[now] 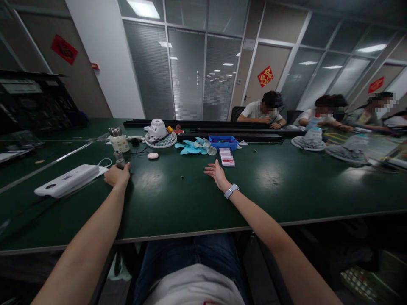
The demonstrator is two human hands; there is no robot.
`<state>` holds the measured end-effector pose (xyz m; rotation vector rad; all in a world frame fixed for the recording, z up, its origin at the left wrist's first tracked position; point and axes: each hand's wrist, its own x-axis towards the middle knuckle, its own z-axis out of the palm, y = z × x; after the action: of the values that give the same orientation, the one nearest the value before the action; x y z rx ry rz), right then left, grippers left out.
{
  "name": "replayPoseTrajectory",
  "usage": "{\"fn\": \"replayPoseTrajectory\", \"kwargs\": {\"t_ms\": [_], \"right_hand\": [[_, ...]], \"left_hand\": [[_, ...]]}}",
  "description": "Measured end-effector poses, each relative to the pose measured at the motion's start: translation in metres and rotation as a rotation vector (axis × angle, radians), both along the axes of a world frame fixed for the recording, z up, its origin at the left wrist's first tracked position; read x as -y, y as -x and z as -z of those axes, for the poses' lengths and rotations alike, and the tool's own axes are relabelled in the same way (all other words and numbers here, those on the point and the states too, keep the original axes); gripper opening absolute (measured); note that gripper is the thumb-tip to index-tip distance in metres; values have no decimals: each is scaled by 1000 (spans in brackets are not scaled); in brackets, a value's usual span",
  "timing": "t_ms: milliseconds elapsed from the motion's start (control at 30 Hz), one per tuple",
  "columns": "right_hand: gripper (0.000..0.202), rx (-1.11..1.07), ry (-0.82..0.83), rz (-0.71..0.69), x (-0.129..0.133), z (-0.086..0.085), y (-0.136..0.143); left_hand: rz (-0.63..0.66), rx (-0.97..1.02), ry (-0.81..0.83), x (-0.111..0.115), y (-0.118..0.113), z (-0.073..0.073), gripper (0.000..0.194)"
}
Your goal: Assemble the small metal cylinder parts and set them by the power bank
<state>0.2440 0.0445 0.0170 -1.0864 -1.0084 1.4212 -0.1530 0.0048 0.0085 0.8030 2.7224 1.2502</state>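
Note:
My left hand [117, 174] is closed around a small dark cylinder with a greyish, see-through-looking top [119, 156]; its exact kind is unclear. That hand is between a white flat device [71, 180] with a cord loop and a pale patterned bottle [119, 141]. Held palm inward over the green table, my right hand [217, 174] has its fingers apart and nothing in them. Nearest to it lies a white and red card or packet [227, 156]. Light blue fan blades [193, 146] and a blue tray [223, 142] with small parts are just beyond.
A white fan base and round grille [160, 137] stand at the back left, with a pink oval case [153, 156] in front. Long black bars [203, 125] run along the far side. Several people sit across the table, near more fan parts [308, 142].

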Motion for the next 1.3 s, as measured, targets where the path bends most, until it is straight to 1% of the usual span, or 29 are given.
{"fn": "replayPoseTrajectory", "kwargs": {"t_ms": [33, 67, 133, 167, 200, 233, 267, 300, 367, 400, 433, 467, 500, 567, 633, 700, 767, 833, 900, 967, 1033, 1067, 1133, 1167, 1233, 1300], "right_hand": [[45, -4, 5, -2, 0, 0, 0], [45, -8, 11, -4, 0, -1, 0], [43, -24, 28, -1, 0, -2, -1], [42, -36, 36, 3, 0, -3, -1], [41, -48, 43, 9, 1, -3, -1], [39, -60, 48, 14, 1, -4, -1], [38, -69, 51, 18, 2, -4, -1], [37, -75, 52, 19, 2, -5, -1], [37, -71, 53, 17, 3, -5, -1], [37, -67, 55, 17, 4, -6, -1], [38, -62, 57, 16, 4, -6, -1], [38, -58, 60, 17, 5, -7, -1], [38, -53, 63, 17, 5, -7, -1], [37, -50, 66, 13, 6, -8, -2], [35, -56, 71, 5, 7, -8, -2], [33, -69, 75, -4, 7, -8, -3], [32, -77, 76, -4, 6, -7, -2], [32, -75, 72, 2, 6, -7, -2], [31, -72, 69, 6, 6, -7, -2], [30, -68, 61, 4, 6, -7, -3], [29, -71, 54, -1, 6, -7, -3], [29, -77, 54, -3, 6, -6, -3], [28, -94, 59, -4, 5, -4, -3], [28, -102, 64, -1, 4, -3, -3], [29, -115, 67, 3, 1, -1, -3], [29, -125, 68, 4, -2, 1, -3]], "left_hand": [[-17, 4, -16, 0, -3, 0, 53], [-50, -7, -37, 0, -8, -1, 60], [-116, -103, -107, 3, -26, -5, 82], [-115, -186, -156, 4, -38, -8, 89], [-67, -280, -206, 6, -52, -11, 90], [39, -366, -250, 8, -67, -13, 85], [200, -432, -279, 9, -83, -14, 76], [394, -474, -291, 10, -99, -14, 66], [784, -498, -255, 10, -129, -11, 50], [940, -493, -216, 9, -141, -8, 44], [1055, -483, -175, 8, -151, -5, 40], [1131, -470, -135, 7, -158, -1, 35], [1175, -455, -102, 6, -163, 2, 30], [1208, -422, -65, 5, -165, 8, 24], [1193, -393, -53, 5, -161, 13, 23], [1158, -373, -50, 5, -157, 13, 22], [1112, -371, -62, 4, -152, 9, 22], [1018, -405, -120, 2, -141, -2, 24], [830, -488, -215, 1, -119, -16, 27], [572, -579, -288, 2, -84, -29, 29], [329, -614, -276, 6, -44, -36, 30], [244, -607, -235, 8, -24, -37, 29], [147, -543, -144, 11, 8, -35, 31], [131, -498, -101, 12, 19, -33, 32], [134, -417, -42, 13, 32, -31, 33], [150, -375, -33, 12, 33, -30, 32]]}}
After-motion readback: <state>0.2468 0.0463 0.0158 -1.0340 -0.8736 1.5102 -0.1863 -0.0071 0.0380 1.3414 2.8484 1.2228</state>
